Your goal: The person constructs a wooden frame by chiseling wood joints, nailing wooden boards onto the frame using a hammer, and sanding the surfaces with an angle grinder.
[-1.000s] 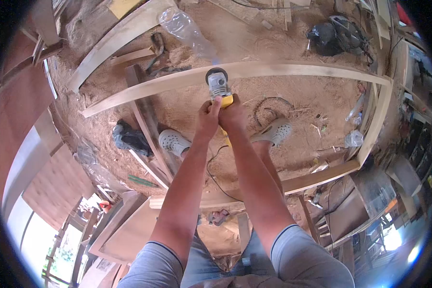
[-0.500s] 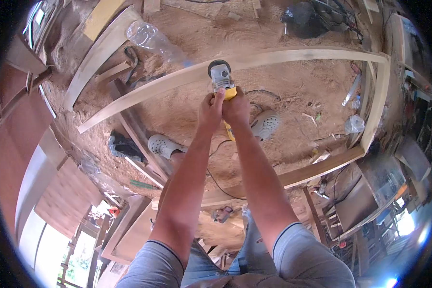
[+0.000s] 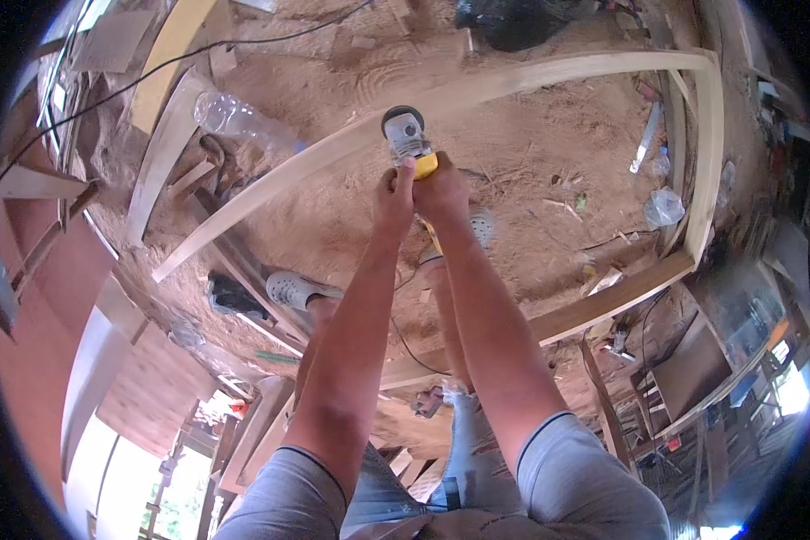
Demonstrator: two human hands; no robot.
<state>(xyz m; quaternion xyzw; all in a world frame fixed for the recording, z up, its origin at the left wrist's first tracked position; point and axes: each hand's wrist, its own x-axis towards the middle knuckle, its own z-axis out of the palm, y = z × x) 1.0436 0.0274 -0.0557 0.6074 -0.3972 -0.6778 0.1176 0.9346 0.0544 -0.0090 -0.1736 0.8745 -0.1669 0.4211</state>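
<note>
Both hands are wrapped around a yellow and grey angle grinder [image 3: 408, 137]. My left hand [image 3: 393, 200] grips it from the left, thumb along the body, and my right hand [image 3: 443, 191] closes on it from the right. The grinder's round dark disc lies against or just over a long curved wooden board [image 3: 333, 155], near its middle; contact is hard to tell. That board is one side of a wooden frame, joined at the right to a shorter wooden piece [image 3: 711, 153]. A long straight wooden rail [image 3: 616, 306] forms the near side.
Sawdust covers the ground [image 3: 513, 171]. A plastic bottle [image 3: 238, 121] and a curved offcut [image 3: 162, 162] lie at the upper left. A crumpled plastic bag [image 3: 664, 208] sits inside the frame at right. A dark cord [image 3: 243, 42] crosses the upper left. My feet, in light clogs [image 3: 292, 290], stand within the frame.
The view has shifted, and the curved board's right end appears higher. The grinder's disc now sits slightly further left along the board. A dark cord has come into view at upper left.
</note>
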